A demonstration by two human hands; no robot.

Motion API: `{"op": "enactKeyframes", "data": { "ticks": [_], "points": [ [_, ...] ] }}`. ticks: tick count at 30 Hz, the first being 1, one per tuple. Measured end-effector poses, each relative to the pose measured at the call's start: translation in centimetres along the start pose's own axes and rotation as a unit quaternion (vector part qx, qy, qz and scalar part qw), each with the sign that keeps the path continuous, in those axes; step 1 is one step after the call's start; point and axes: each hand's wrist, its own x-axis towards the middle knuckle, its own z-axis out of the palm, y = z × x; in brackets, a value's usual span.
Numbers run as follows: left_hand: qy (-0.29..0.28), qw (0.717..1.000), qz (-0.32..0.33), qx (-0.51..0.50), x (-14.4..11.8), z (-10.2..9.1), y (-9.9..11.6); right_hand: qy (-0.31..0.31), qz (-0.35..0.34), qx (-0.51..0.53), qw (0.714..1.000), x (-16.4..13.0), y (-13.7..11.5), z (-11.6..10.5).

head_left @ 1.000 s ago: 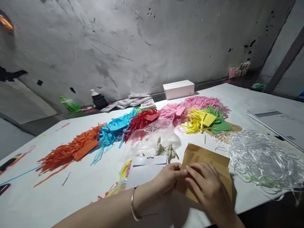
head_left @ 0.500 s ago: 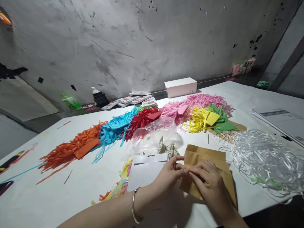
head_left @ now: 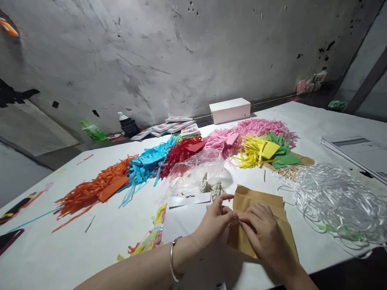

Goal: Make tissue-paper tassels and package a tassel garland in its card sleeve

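Observation:
A creased piece of brown kraft paper [head_left: 260, 196], folded like an envelope, lies on the table in front of me. My left hand [head_left: 218, 217], with a silver bangle at the wrist, is closed at the paper's left edge, thumb and fingertips pinched. My right hand [head_left: 262, 230] rests over the paper, its fingertips pinched close against the left ones. Whatever is right between the fingertips is too small to make out. Under my left forearm lies a white header card [head_left: 184, 219] with a hanging slot. Beige cord tassels [head_left: 213, 186] sit just beyond it.
Fringed paper tassels run across the table: orange [head_left: 93, 187], blue [head_left: 148, 163], red [head_left: 184, 155], pink [head_left: 263, 128], yellow [head_left: 256, 152] and green [head_left: 284, 158]. A tangle of white ribbon [head_left: 338, 205] lies right. Clear plastic bags [head_left: 193, 173] and a white box [head_left: 229, 110] are farther back.
Both hands and the brown paper have shifted very slightly left in view. The pinch at the paper's left edge stays much the same.

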Motion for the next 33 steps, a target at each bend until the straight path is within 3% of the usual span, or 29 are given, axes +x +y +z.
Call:
{"op": "enactKeyframes", "data": {
  "ticks": [5, 33],
  "points": [
    [0.01, 0.999, -0.006, 0.039, 0.08, 0.04, 0.21, 0.005, -0.016, -0.007, 1.0, -0.13, 0.05, 0.08],
    [0.025, 0.999, -0.007, 0.03, -0.2, 0.22, 0.45, 0.025, -0.046, -0.033, 0.998, -0.52, -0.58, -0.37]
  ]
}}
